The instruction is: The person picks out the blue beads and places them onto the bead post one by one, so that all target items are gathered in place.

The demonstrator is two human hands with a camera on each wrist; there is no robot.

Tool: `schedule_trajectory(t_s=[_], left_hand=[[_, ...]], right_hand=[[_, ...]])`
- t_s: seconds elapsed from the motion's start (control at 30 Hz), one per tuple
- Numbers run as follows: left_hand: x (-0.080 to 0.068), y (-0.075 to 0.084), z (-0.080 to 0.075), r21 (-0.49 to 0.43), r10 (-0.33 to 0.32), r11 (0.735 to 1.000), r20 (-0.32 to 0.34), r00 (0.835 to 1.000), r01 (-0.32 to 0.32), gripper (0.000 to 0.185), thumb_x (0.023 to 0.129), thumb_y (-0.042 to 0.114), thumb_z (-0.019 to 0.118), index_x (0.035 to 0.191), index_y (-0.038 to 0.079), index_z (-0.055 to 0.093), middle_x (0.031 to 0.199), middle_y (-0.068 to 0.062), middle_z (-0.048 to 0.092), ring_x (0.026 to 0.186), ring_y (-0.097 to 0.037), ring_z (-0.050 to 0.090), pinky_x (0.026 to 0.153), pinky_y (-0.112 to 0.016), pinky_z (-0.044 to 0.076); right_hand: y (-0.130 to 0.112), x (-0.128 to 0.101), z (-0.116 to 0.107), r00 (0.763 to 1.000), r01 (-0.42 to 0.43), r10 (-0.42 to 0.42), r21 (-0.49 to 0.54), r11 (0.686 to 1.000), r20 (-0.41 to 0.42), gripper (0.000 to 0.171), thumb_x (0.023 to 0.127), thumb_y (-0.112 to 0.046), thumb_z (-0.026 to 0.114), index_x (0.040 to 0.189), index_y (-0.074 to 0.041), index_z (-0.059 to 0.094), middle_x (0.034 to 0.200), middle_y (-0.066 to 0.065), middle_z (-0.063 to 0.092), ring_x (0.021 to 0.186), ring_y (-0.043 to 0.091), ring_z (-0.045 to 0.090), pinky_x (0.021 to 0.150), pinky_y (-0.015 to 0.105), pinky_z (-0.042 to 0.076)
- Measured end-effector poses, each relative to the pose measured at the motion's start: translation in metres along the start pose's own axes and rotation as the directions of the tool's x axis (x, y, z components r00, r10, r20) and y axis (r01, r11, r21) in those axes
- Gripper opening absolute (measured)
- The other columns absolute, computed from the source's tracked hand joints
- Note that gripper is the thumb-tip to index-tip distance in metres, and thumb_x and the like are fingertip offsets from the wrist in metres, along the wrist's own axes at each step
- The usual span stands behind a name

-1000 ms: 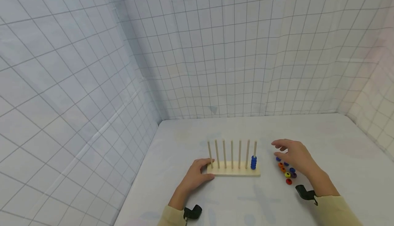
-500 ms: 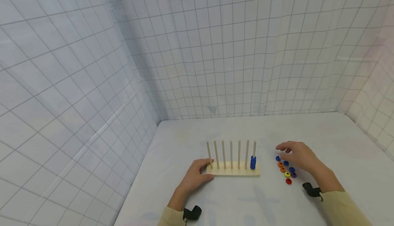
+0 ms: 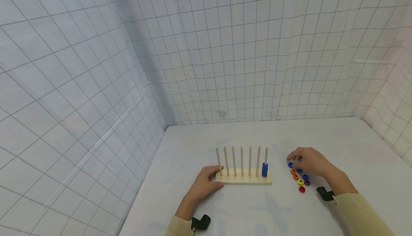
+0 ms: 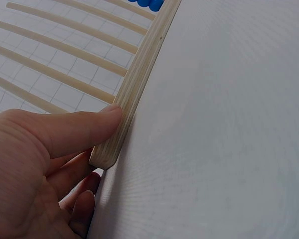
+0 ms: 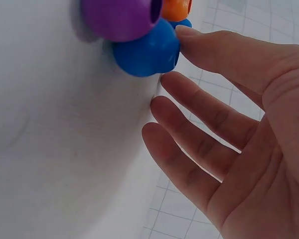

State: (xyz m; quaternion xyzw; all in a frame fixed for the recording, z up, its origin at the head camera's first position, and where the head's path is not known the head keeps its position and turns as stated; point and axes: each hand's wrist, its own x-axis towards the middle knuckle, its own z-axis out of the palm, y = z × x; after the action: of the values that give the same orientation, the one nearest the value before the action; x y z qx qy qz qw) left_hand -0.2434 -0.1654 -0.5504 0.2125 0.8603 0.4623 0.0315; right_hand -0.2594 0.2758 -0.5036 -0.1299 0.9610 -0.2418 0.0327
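Observation:
My left hand (image 3: 203, 183) grips the left end of a wooden bead stand (image 3: 244, 180), a flat base with several upright pegs. In the left wrist view the thumb (image 4: 84, 130) lies on the base's edge, the other fingers at its end and beyond. Several blue beads (image 3: 264, 170) are stacked on the rightmost peg. My right hand (image 3: 311, 161) hovers over the loose beads, thumb and forefinger apart around a blue bead (image 3: 290, 165). In the right wrist view three fingers are spread beside a blue bead (image 5: 147, 52); the forefinger is mostly hidden behind the thumb.
Loose orange beads (image 3: 295, 177), a yellow bead (image 3: 300, 182), a purple bead (image 3: 307, 183), a red bead (image 3: 302, 189) and more blue beads (image 3: 305, 177) lie right of the stand on the white table (image 3: 244, 211). Gridded sheets (image 3: 238, 68) hang around the table.
My right hand shifted right and back from the beads, then came slightly left toward the far blue bead. My left hand stays on the stand.

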Motion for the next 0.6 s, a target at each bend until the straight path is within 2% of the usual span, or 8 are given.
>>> schedule_trajectory(t_s=[0.3,0.6], left_hand=[[-0.0025,0.0026,-0.0006,-0.005,-0.008,1.0,0.001,1.0,0.008,0.056,0.083,0.028,0.082,0.135,0.018,0.065,0.135,0.0,0.06,0.129,-0.026,0.045,0.108,-0.053,0.036],[-0.0024,0.0033,-0.0003,-0.009,-0.012,1.0,-0.008,1.0,0.012,0.055,0.083,0.027,0.082,0.135,0.019,0.065,0.134,0.0,0.06,0.129,-0.026,0.045,0.108,-0.053,0.036]], right_hand=[[-0.0002,0.0094,0.0047,1.0,-0.003,0.004,-0.013,1.0,0.028,0.019,0.081,-0.017,0.082,0.098,-0.025,0.079,0.094,-0.007,0.063,0.079,0.015,0.054,0.067,0.034,0.048],[-0.0016,0.0102,0.0042,1.0,0.011,-0.011,-0.01,1.0,0.011,0.019,0.081,-0.017,0.083,0.098,-0.023,0.079,0.093,-0.006,0.062,0.078,0.016,0.053,0.066,0.034,0.046]])
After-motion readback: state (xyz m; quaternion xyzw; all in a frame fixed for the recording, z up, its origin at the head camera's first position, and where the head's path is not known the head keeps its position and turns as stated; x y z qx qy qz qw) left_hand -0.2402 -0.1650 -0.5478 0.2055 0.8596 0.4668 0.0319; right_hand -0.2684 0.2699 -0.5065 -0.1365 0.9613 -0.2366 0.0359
